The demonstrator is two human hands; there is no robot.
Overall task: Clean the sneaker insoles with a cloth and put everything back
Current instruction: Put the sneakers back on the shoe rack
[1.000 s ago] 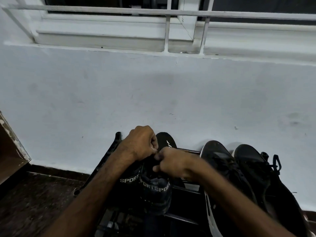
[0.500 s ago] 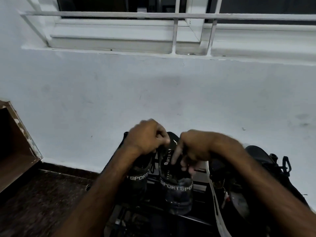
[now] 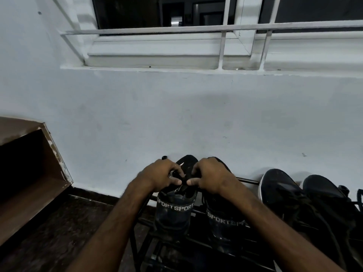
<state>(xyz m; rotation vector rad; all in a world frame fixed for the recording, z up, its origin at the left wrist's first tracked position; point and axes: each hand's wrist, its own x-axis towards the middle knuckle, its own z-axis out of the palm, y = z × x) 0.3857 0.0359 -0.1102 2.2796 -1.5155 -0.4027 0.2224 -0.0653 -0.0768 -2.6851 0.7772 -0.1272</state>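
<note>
Two black sneakers with "SPORT" printed on the heel stand side by side on a black metal shoe rack [image 3: 247, 181]. The left sneaker [image 3: 174, 211] has a black insole [image 3: 187, 163] sticking up out of its opening towards the wall. My left hand [image 3: 161, 174] and my right hand [image 3: 211, 176] both sit over that opening, fingers curled, pinching the insole and tongue area between thumbs and fingers. The right sneaker [image 3: 224, 222] stands under my right wrist. No cloth is in view.
Another pair of black sneakers [image 3: 306, 203] with loose laces lies on the rack to the right. A brown wooden shelf unit [image 3: 33, 173] stands at the left. A white wall and barred window sill rise behind; dark speckled floor lies below left.
The two sneakers now stand further apart on the rack. My right hand moved left to meet my left hand over the left sneaker's opening. The camera has tilted up and left.
</note>
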